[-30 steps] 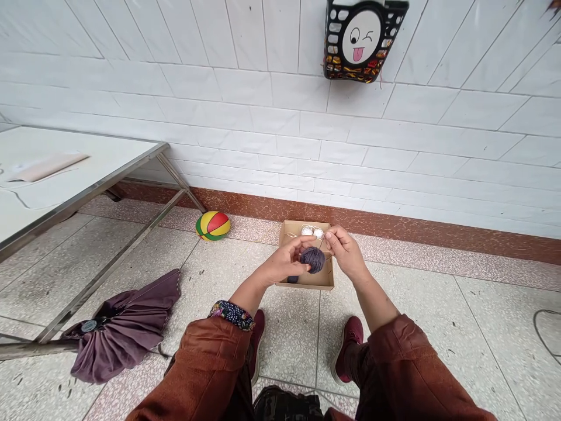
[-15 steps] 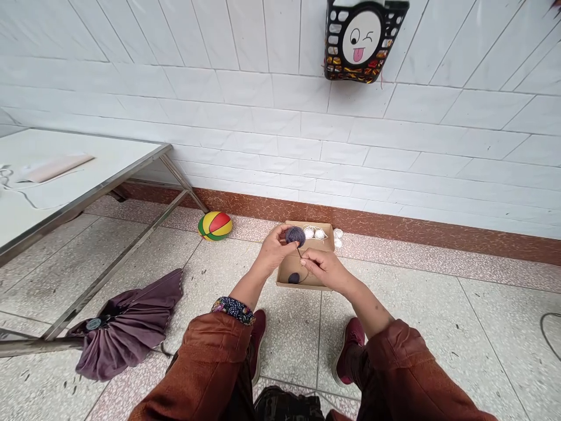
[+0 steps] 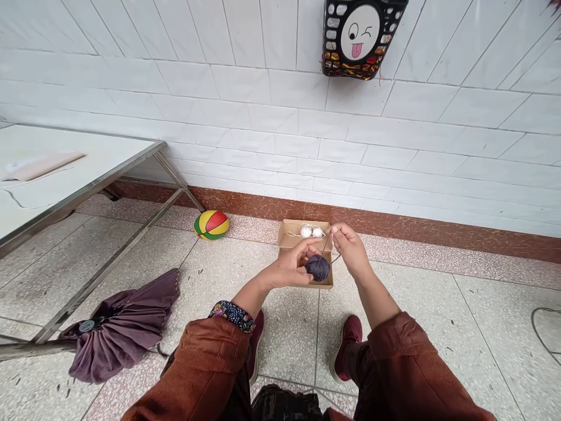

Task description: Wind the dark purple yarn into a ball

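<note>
My left hand (image 3: 293,266) is closed around a dark purple-grey ball of yarn (image 3: 318,268), above the near part of an open cardboard box (image 3: 326,285). From the ball a strand of yarn (image 3: 325,245) runs up to my right hand (image 3: 350,248), whose thumb and fingers pinch it at the box's right side. Two small white yarn balls (image 3: 311,231) with loose ends lie in the far part of the box. The smaller dark ball in the near part is hidden by my left hand and the yarn.
A striped ball (image 3: 211,224) rests on the floor by a metal-framed table (image 3: 144,153). Left of my feet a purple pleated cloth item (image 3: 127,327) lies by the table's lower bar. A black basket (image 3: 353,44) hangs on the tiled wall. A cable (image 3: 537,327) lies far right.
My right hand has moved up and right, drawing the strand. My left hand has brought the yarn ball lower and to the right. The view has shifted slightly.
</note>
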### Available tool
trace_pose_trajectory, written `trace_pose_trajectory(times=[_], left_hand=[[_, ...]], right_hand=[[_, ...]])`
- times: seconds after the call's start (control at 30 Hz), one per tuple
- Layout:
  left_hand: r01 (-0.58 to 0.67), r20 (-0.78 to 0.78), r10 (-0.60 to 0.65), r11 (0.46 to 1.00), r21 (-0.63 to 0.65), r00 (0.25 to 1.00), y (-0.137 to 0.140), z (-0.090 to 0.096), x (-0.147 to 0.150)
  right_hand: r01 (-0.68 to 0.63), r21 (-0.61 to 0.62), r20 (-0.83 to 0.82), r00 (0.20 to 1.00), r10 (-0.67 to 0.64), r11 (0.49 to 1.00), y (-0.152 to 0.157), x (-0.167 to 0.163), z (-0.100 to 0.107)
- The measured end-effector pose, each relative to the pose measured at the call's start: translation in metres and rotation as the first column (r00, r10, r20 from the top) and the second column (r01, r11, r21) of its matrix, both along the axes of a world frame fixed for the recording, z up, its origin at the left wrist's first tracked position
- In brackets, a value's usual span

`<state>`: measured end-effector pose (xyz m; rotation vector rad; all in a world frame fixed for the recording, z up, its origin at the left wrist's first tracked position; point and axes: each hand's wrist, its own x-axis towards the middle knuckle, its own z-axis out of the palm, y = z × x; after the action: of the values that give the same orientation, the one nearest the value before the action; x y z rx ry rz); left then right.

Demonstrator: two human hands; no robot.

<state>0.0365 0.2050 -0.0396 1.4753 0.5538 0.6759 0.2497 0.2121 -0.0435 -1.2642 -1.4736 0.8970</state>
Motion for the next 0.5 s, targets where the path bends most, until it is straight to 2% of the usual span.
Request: trace_pose_trajectory(times=[0.1,0.23,0.37,0.5], left_hand=[[-0.058,0.178,0.076,0.993,-0.104,0.981,0.001,0.004,0.0],[-0.242,0.304,0.303,0.944,-0.222,0.903,0.01,0.005,-0.005],[-0.463,0.221,0.502,0.862,-0.207,0.836,0.022,-0.001,-0.011],[-0.607,0.028,0.609,0.793,-0.046,0.793,0.03,-0.01,-0.016]], right_hand=[[0.069,-0.02,0.076,0.995,-0.067,0.997,0.003,-0.002,-0.009],[0.0,-0.038,0.308,0.951,0.012,0.999,-0.001,-0.016,-0.02],[-0.22,-0.06,0.431,0.874,0.224,0.974,-0.01,-0.033,-0.022],[-0.454,-0.042,0.43,0.796,0.426,0.89,-0.02,-0.042,-0.01]])
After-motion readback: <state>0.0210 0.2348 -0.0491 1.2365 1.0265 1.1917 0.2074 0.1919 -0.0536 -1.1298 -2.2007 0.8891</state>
